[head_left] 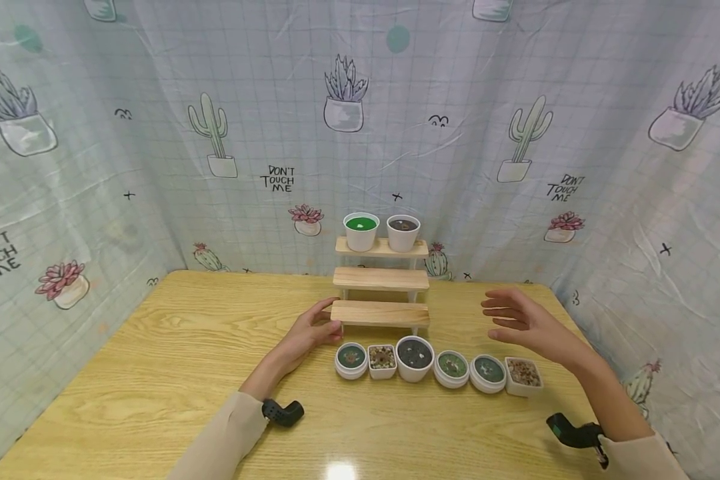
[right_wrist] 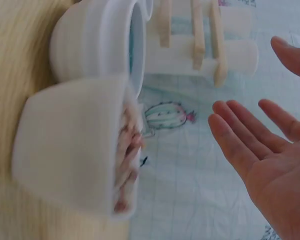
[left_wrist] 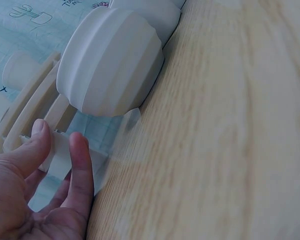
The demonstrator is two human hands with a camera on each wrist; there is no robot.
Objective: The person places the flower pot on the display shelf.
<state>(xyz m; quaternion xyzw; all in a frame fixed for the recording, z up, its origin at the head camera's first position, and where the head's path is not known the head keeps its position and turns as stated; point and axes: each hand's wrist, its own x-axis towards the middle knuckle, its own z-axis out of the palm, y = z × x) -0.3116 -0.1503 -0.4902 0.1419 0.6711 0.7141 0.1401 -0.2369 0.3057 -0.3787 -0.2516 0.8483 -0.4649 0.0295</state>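
"What does the head view show?"

"A three-tier wooden stand (head_left: pixel 380 279) on the wood-grain table (head_left: pixel 216 347). On its top tier sit a white pot with a green filling (head_left: pixel 361 233) and, to the right, a white pot with a dark filling (head_left: pixel 403 235)."

"And in front of the stand?"

"Six white pots in a row, running past its right end: a dark-green-topped round pot (head_left: pixel 351 360), a square pebble pot (head_left: pixel 382 363), a larger dark-topped pot (head_left: pixel 415 360), a green-topped pot (head_left: pixel 452 369), another dark-green-topped one (head_left: pixel 489 373) and a square pot of reddish pebbles (head_left: pixel 523 377)."

"The hands?"

"The left hand (head_left: pixel 305 333) grips the stand's lowest tier at its left end. The right hand (head_left: pixel 531 327) holds nothing, to the right of the stand, fingers extended."

"Left wrist view?"

"Thumb and fingers pinch the stand's end by its pale support. A ribbed white pot (left_wrist: pixel 110 62) is near, in front of the stand."

"Right wrist view?"

"Right palm wide, fingers straight, apart from the reddish-pebble pot. Beyond the stand hangs a cactus-print curtain (right_wrist: pixel 185 175)."
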